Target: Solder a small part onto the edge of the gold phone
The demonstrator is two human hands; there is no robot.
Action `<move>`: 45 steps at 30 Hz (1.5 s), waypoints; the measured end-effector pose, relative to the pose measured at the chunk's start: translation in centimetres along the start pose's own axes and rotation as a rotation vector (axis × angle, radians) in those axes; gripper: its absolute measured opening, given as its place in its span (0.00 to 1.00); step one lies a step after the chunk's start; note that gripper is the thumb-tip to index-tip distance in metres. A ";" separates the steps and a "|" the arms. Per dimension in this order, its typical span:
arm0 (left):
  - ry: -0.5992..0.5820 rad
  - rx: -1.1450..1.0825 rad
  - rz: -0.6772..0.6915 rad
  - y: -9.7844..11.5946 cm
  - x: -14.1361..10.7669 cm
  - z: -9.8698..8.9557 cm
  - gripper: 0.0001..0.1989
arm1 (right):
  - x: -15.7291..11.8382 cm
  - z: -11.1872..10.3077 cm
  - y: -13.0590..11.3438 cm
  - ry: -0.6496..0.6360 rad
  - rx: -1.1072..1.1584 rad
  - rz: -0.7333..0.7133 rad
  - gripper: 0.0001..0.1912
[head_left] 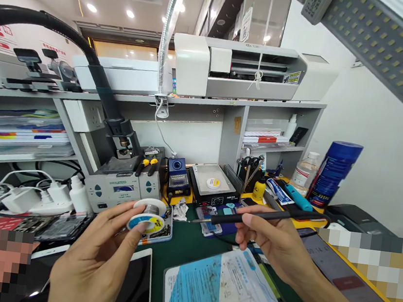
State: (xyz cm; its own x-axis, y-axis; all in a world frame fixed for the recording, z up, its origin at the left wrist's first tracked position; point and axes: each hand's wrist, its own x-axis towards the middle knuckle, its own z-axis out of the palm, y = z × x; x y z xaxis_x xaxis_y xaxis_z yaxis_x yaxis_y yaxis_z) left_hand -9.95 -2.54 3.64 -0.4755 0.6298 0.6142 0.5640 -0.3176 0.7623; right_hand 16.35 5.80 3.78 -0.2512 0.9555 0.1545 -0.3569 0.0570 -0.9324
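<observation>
My left hand (pixel 101 251) pinches a small spool of solder wire (pixel 152 209) with white flanges and a blue and yellow label, held above a white-framed tablet (pixel 137 285). In my right hand (pixel 271 238) is a black soldering iron (pixel 232 218), its thin metal tip pointing left toward the spool. Tip and spool are apart. Below the hands, a blue and white printed mat (pixel 221 290) lies on the green work surface (pixel 164 259).
Soldering stations (pixel 123 190) and a heating plate (pixel 216 182) stand at the back. To the right are a blue roll (pixel 334 174), a clear bottle (pixel 304 173) and a large phone (pixel 351 277). White chargers and cables (pixel 23 197) crowd the left.
</observation>
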 end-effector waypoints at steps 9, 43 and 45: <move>-0.030 0.010 -0.020 0.2 0.1 0.0 0.10 | -0.3 0.0 -0.1 -0.019 0.006 0.009 0.11; -0.067 -0.005 0.010 -1.0 0.1 0.1 0.10 | -0.2 -0.1 0.6 -0.012 0.003 0.010 0.12; -0.066 -0.011 -0.005 -1.0 0.2 0.1 0.10 | -0.1 -0.2 0.7 -0.015 -0.004 0.008 0.12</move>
State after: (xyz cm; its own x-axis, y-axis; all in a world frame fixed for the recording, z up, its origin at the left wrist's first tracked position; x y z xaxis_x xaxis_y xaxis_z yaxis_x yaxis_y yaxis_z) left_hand -10.53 -2.03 2.93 -0.4326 0.6766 0.5959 0.5539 -0.3220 0.7678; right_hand 16.27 5.84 3.09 -0.2673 0.9516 0.1518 -0.3512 0.0505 -0.9349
